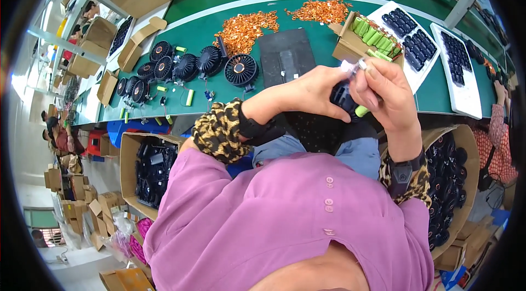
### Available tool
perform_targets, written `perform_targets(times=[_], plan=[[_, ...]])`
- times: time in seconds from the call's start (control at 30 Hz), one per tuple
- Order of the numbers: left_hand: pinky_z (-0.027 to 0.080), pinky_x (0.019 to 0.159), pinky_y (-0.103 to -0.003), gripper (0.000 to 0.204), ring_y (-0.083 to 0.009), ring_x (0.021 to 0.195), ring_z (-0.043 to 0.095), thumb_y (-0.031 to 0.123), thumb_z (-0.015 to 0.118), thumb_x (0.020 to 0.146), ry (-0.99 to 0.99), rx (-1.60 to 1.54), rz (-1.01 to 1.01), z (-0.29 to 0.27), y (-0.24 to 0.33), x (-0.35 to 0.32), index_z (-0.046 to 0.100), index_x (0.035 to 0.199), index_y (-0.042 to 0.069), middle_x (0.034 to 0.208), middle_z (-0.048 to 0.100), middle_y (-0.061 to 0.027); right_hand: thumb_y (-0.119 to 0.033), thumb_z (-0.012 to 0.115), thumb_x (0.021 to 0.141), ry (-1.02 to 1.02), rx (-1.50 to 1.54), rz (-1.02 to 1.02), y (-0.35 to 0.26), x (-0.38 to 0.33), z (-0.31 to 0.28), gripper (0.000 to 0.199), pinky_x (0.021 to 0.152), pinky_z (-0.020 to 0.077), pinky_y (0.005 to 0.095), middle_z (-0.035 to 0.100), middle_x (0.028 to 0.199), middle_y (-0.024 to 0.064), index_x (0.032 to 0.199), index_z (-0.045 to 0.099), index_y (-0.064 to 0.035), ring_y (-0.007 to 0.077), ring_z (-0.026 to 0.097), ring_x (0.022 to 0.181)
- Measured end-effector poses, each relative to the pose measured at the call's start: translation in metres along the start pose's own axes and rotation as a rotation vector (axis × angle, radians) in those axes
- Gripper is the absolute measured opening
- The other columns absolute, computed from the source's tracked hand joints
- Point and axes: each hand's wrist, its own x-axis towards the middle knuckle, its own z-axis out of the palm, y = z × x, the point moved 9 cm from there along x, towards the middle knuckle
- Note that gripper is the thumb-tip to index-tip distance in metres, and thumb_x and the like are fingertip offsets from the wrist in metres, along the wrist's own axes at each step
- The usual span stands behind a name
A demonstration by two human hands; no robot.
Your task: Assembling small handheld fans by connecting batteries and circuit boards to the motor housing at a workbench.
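My left hand (309,92) and my right hand (386,93) meet in front of my chest, above the near edge of the green workbench (230,0). Together they grip a small black fan part (341,96). A green cylindrical battery cell (361,110) pokes out under my right fingers, and my right fingertips pinch a small pale piece (350,65) at the top. Most of the black part is hidden by my fingers.
Black round fan units (186,66) lie on the bench at left, with orange metal tabs (246,27) heaped behind and a dark mat (286,55). A cardboard box of green cells (372,34) and white trays (416,39) stand right. Boxes of black parts (153,167) flank my lap.
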Motion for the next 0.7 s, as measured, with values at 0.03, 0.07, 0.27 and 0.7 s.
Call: perform_targets(times=[0.03, 0.07, 0.27, 0.7], plan=[[0.044, 0.083, -0.034, 0.072, -0.0288, 0.096, 0.058, 0.022, 0.080, 0.058, 0.008, 0.002, 0.046, -0.006, 0.005, -0.003, 0.047, 0.119, 0.004, 0.102, 0.059, -0.0151, -0.020, 0.045, 0.092, -0.029, 0.072, -0.017, -0.001, 0.005, 0.002, 0.028, 0.048, 0.0303, 0.0194, 0.043, 0.055, -0.0005, 0.076, 0.054, -0.0003, 0.0059, 0.039, 0.050], [0.045, 0.081, -0.033, 0.066, -0.0284, 0.092, 0.059, 0.019, 0.078, 0.059, 0.010, -0.002, 0.098, -0.015, 0.008, -0.005, 0.048, 0.116, 0.004, 0.099, 0.060, -0.0148, -0.022, 0.046, 0.092, -0.023, 0.059, -0.031, -0.004, 0.010, 0.000, 0.027, 0.050, 0.0314, 0.0201, 0.045, 0.057, -0.0003, 0.079, 0.056, 0.0001, 0.0069, 0.040, 0.052], [0.045, 0.081, -0.028, 0.049, -0.0152, 0.092, 0.056, 0.021, 0.069, 0.073, 0.254, 0.094, -0.427, -0.164, -0.077, -0.006, 0.053, 0.117, 0.005, 0.105, 0.058, -0.0076, -0.022, 0.058, 0.085, 0.521, -0.313, -0.200, 0.010, -0.007, -0.083, 0.044, 0.088, 0.0409, 0.0290, 0.056, 0.112, 0.0123, 0.122, 0.048, 0.0007, 0.0172, 0.052, 0.101], [0.044, 0.081, -0.047, 0.060, -0.0416, 0.096, 0.053, 0.021, 0.068, 0.070, -0.184, 1.441, -0.916, -0.378, -0.356, -0.183, 0.044, 0.125, 0.012, 0.105, 0.052, -0.0253, -0.015, 0.069, 0.063, 1.158, -1.482, 1.198, 0.029, -0.545, -0.191, 0.040, 0.083, 0.0461, 0.0379, 0.062, 0.097, 0.0183, 0.101, 0.062, -0.0016, 0.0330, 0.059, 0.093]])
